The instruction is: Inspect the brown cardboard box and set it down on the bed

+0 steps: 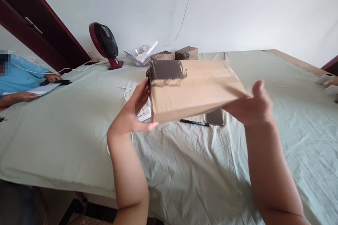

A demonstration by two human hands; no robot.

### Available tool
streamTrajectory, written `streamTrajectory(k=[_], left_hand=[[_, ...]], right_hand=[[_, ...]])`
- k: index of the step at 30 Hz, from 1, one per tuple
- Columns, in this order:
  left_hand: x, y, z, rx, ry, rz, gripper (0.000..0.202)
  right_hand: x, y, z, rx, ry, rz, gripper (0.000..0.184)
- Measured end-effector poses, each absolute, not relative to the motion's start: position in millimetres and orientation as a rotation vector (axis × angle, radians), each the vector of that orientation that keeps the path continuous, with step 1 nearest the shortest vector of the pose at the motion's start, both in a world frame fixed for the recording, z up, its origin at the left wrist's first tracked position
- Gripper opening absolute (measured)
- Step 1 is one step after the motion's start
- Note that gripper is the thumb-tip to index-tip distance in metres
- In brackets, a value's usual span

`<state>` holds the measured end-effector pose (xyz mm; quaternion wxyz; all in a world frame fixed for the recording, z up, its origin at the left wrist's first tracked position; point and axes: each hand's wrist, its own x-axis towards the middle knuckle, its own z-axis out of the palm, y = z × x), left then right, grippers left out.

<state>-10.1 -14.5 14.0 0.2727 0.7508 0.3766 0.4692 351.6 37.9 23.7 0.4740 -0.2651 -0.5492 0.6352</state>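
Note:
A brown cardboard box (195, 93) is held up above the cloth-covered table, tilted so that a broad side faces me. Black scribbled marking covers its upper left part. My left hand (132, 109) grips the left end, thumb at the lower corner and fingers round the far edge. At the other end, my right hand (249, 105) supports the lower right corner, its thumb raised and its fingers hidden under the box. Below the box lie a black marker pen (194, 123) and a dark phone (215, 117). A white power strip (144, 113) shows behind my left hand.
A red and black fan (104, 44) stands at the back left, beside a clear plastic tray (141, 56). Two marked cardboard boxes (186, 53) are near the wall. At far left, a person in blue (23, 75) holds paper and a dark object. White rolls (324, 78) lie far right.

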Motion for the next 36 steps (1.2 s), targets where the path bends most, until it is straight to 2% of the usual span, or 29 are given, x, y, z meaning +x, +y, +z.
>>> streamTrajectory(k=[3, 7, 11, 14, 21, 23, 25, 29, 33, 36], left_hand=[[-13, -18, 17, 2.120, 0.939, 1.199, 0.127], [-17, -22, 14, 2.166, 1.040, 1.067, 0.131], [-11, -27, 13, 2.036, 1.483, 0.970, 0.123], [-5, -33, 16, 1.811, 1.470, 0.899, 0.121], [-12, -25, 14, 1.679, 1.097, 0.863, 0.151], [-13, -19, 9, 1.647, 0.946, 0.929, 0.140], [-8, -14, 5, 1.543, 0.893, 1.062, 0.114], [14, -10, 6, 1.252, 1.030, 1.292, 0.083], [30, -12, 17, 1.159, 1.098, 1.338, 0.074], [30, -13, 20, 1.166, 1.071, 1.369, 0.070]], right_hand=[[350, 39, 27, -0.743, -1.235, 1.630, 0.091], [343, 41, 27, -0.918, -1.216, 1.517, 0.082], [344, 44, 22, -0.849, -1.338, 1.318, 0.075], [348, 45, 18, -0.765, -1.419, 1.220, 0.071], [348, 47, 17, -0.556, -1.550, 0.958, 0.061], [347, 49, 16, -0.454, -1.580, 0.898, 0.056], [344, 49, 15, -0.379, -1.603, 0.848, 0.049], [338, 47, 12, -0.325, -1.597, 0.755, 0.035], [334, 45, 13, -0.319, -1.581, 0.674, 0.034], [335, 48, 13, -0.326, -1.557, 0.752, 0.046]])
